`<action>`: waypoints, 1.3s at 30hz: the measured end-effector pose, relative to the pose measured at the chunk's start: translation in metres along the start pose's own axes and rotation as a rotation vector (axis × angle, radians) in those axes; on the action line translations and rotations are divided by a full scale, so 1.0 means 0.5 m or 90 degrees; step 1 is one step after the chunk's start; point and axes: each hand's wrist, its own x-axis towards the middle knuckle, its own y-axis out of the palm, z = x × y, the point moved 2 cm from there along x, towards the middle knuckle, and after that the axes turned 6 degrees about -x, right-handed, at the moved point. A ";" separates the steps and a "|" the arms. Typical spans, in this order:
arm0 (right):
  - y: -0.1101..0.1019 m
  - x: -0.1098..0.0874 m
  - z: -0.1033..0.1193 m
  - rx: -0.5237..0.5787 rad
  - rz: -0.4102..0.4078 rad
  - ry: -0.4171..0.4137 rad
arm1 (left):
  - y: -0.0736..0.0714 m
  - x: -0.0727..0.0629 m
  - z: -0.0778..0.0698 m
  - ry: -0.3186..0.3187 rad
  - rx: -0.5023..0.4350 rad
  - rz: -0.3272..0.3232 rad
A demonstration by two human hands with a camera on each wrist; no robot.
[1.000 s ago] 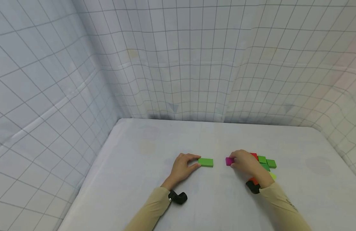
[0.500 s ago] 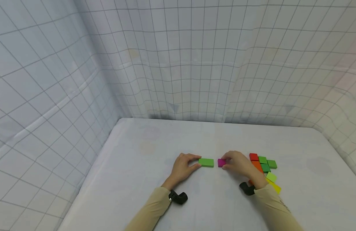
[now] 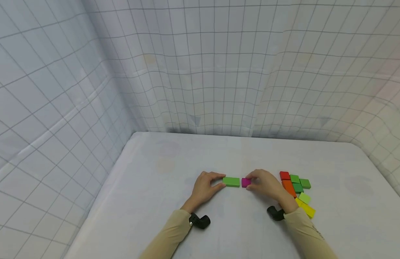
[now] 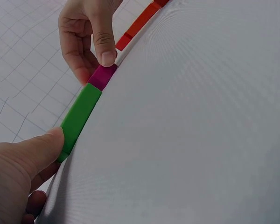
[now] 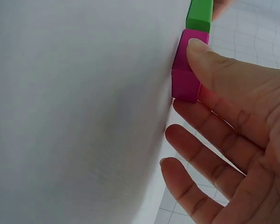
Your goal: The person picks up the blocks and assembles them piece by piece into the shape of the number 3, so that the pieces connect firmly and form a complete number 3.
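Note:
A long green block (image 3: 231, 182) lies flat near the middle of the table, and my left hand (image 3: 204, 187) pinches its left end between thumb and fingers. To its right is a short magenta block (image 3: 246, 182), which my right hand (image 3: 267, 184) pinches by its sides. A narrow strip of table shows between the two blocks in the head view. In the right wrist view the magenta block (image 5: 186, 84) lines up end to end with the green block (image 5: 199, 14); whether they touch I cannot tell. The right hand's other fingers (image 5: 196, 149) are spread loosely below.
Right of my right hand lies a group of several blocks: red (image 3: 284, 175), orange (image 3: 288, 187), green (image 3: 305, 183), lime (image 3: 305, 198) and yellow (image 3: 308, 210). A white cloth covers the table (image 3: 161, 158), and a grid-lined curtain (image 3: 200, 72) hangs behind it.
My right hand has moved left with the magenta block, bringing it close to the green block's right end. More of the coloured group shows now. The left hand stays put.

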 end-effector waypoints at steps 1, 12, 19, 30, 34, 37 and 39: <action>0.001 0.000 0.000 -0.001 -0.002 -0.002 | 0.000 0.000 0.000 0.000 0.001 0.000; 0.006 0.006 0.006 0.000 -0.007 -0.015 | 0.000 0.001 -0.003 0.008 0.006 -0.005; 0.007 0.009 0.008 -0.012 0.000 -0.026 | 0.002 0.002 -0.001 -0.010 0.013 -0.002; 0.009 0.010 0.010 -0.017 0.003 -0.008 | 0.004 0.002 0.002 -0.018 0.009 0.004; 0.010 0.012 0.009 -0.013 0.005 -0.001 | 0.004 0.004 0.006 -0.020 0.006 0.006; 0.009 0.012 0.009 -0.010 0.005 -0.003 | 0.005 0.004 0.008 -0.021 0.009 0.008; 0.009 0.011 0.010 -0.011 0.008 -0.012 | 0.005 0.005 0.008 -0.025 0.011 0.010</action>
